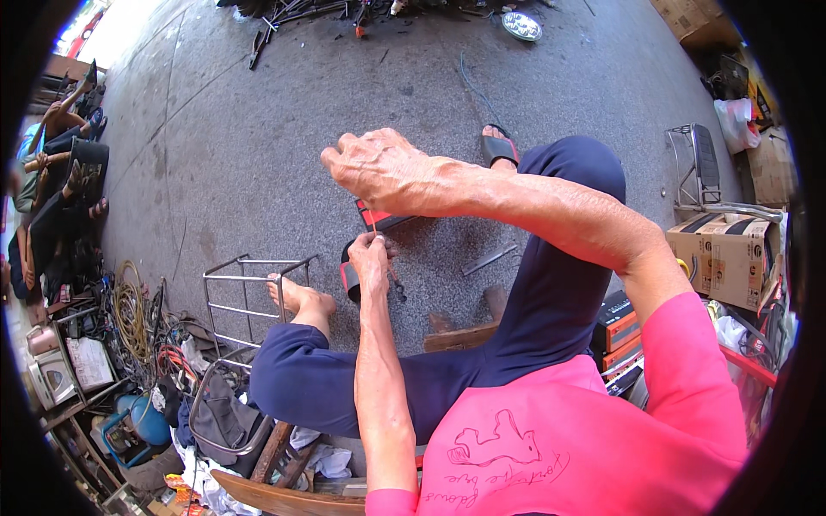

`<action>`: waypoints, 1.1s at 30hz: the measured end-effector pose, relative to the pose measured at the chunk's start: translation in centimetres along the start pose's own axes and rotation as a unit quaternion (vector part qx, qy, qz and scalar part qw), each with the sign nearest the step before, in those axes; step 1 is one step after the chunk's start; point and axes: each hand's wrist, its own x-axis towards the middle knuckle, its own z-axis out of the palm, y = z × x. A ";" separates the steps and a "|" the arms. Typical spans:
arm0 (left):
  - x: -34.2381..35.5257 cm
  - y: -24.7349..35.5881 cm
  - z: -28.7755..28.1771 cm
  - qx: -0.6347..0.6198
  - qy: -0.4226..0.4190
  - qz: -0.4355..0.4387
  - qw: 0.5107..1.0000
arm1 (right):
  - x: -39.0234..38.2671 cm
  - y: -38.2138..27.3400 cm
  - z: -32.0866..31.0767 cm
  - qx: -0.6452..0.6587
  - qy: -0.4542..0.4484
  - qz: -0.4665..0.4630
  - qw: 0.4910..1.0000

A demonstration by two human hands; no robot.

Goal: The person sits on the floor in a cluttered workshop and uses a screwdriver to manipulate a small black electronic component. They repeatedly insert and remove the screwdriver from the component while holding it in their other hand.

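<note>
My left hand is closed in a pinch in front of my left knee. A thin orange-red strand, which looks like a wire, rises from its fingertips towards my other hand. Above it, my right hand is curled into a fist with its back to me. Whatever those fingers hold is hidden, and I cannot tell whether the strand reaches into them. Behind the strand, a red and black object lies on the floor, partly covered by my right wrist. A small dark piece shows just below my left hand.
A metal rack frame stands by my bare left foot. On the floor lie a metal rod and a round silver plate. Coiled cable and clutter fill the left. Cardboard boxes stand right. Other people sit far left.
</note>
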 end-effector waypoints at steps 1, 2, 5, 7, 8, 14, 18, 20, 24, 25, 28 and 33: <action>0.0 0.1 0.0 0.005 0.007 -0.005 1.000 | -0.1 0.1 0.1 0.005 0.004 -0.013 1.000; 0.0 0.2 0.1 0.005 0.011 -0.002 1.000 | -0.1 0.3 0.2 0.010 0.007 -0.026 1.000; 0.4 0.0 0.0 0.000 0.032 0.005 0.999 | -0.1 0.9 1.0 0.046 0.028 -0.053 0.997; 0.6 -0.1 -0.2 -0.017 0.058 0.010 0.998 | -0.2 0.6 0.9 0.069 0.036 -0.046 0.996; 0.7 -0.1 -0.4 -0.010 0.069 0.013 0.998 | -0.5 0.3 0.9 0.077 0.036 -0.029 0.996; 1.5 0.1 -2.1 0.178 0.212 0.061 0.959 | 0.2 -0.4 -1.9 0.054 -0.122 0.056 0.989; 0.2 1.3 -1.6 0.256 0.238 0.079 0.934 | -0.7 0.0 -1.1 0.007 -0.040 -0.022 0.999; 0.2 1.2 -1.7 0.274 0.245 0.078 0.927 | -0.6 0.0 -1.1 0.008 -0.045 -0.033 0.998; -0.4 1.4 -1.2 0.316 0.258 0.054 0.912 | -0.4 0.3 -0.5 -0.009 0.001 -0.021 1.000; -0.8 0.9 -1.0 0.343 0.307 0.094 0.883 | -0.3 0.0 -0.7 -0.002 -0.012 0.003 1.000; -1.1 0.7 -0.6 0.391 0.339 0.156 0.841 | -0.1 -0.2 -1.4 0.010 -0.023 0.051 0.998; -1.1 2.2 0.1 0.312 0.149 0.051 0.937 | -0.1 0.4 0.2 -0.041 0.004 0.036 0.998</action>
